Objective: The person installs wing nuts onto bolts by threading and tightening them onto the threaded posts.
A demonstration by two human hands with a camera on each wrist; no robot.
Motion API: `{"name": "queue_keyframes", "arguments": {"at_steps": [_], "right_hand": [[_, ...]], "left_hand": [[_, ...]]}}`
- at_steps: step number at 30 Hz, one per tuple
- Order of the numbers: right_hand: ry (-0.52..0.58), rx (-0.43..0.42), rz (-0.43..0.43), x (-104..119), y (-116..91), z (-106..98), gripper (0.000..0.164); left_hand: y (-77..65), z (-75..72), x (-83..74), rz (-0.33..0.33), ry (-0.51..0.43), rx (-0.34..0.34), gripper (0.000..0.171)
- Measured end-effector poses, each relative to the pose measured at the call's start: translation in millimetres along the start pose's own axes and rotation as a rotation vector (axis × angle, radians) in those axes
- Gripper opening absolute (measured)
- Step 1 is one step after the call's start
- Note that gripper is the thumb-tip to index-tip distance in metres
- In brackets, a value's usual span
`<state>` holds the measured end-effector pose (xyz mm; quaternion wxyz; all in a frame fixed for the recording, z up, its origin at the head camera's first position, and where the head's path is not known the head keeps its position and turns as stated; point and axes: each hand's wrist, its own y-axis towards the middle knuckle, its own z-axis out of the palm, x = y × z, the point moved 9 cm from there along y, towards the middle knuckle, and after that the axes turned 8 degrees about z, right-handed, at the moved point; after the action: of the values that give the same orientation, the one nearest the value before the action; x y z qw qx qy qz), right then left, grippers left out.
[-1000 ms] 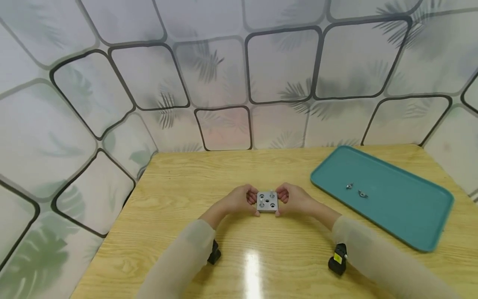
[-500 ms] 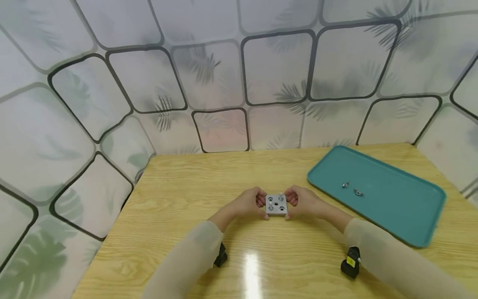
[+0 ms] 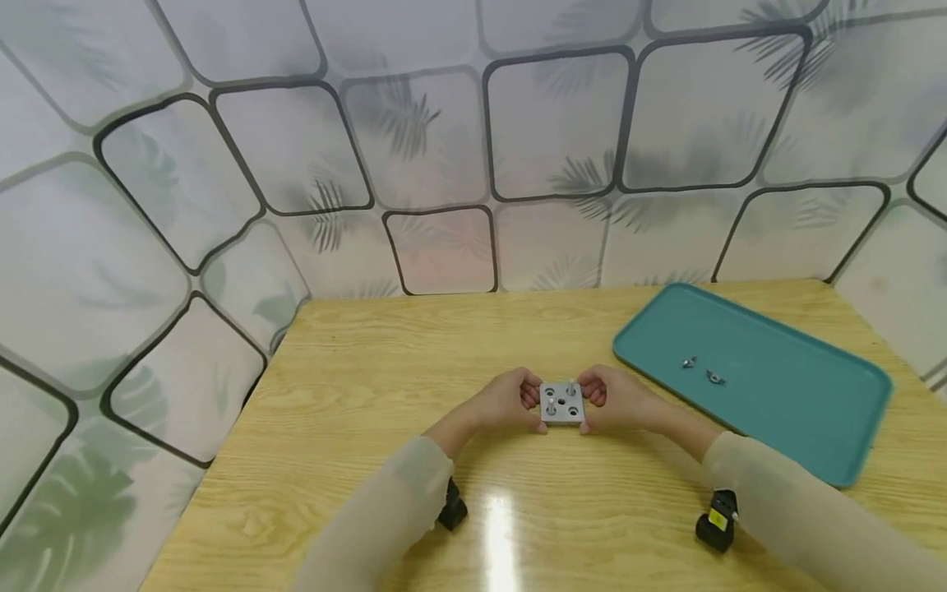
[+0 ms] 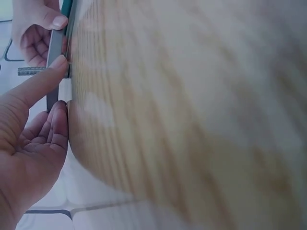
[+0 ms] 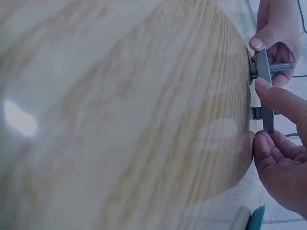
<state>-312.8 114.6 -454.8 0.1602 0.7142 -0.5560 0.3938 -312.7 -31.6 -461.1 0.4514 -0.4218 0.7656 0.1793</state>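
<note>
Both hands hold a square grey metal plate (image 3: 562, 416) between them, flat side up, over the middle of the table. My left hand (image 3: 510, 400) pinches its left edge, and my right hand (image 3: 614, 400) pinches the right edge. Several round holes dot the plate's top, with two threaded bolts standing up through opposite corners. In the right wrist view one bolt (image 5: 282, 67) shows its long threaded end above the plate, with bolt heads on the underside facing the wood. From the left wrist view the plate (image 4: 55, 45) appears edge-on, thumbs on the near edge.
On the right lies a blue-green tray (image 3: 799, 411). Two small metal pieces shaped like wing nuts, one (image 3: 690, 362) beside the other (image 3: 715, 377), rest on it. The wooden table (image 3: 385, 353) ends at a patterned curtain (image 3: 444, 148) behind and to the left.
Both hands have carried the plate a short way to the right, keeping their pinch on its two sides. The tray and the small metal pieces stay where they were.
</note>
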Motion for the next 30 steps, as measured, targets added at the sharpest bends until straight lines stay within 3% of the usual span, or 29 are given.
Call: {"name": "queue_keyframes", "arguments": {"at_steps": [13, 30], "right_hand": [[-0.030, -0.013, -0.036, -1, -8, -3, 0.063], [0.057, 0.023, -0.060, -4, -12, -7, 0.063]], "left_hand": [[0.6, 5.5, -3.7, 0.000, -0.013, 0.010, 0.064], [2.2, 11.3, -9.3, 0.009, -0.004, 0.018, 0.065]]}}
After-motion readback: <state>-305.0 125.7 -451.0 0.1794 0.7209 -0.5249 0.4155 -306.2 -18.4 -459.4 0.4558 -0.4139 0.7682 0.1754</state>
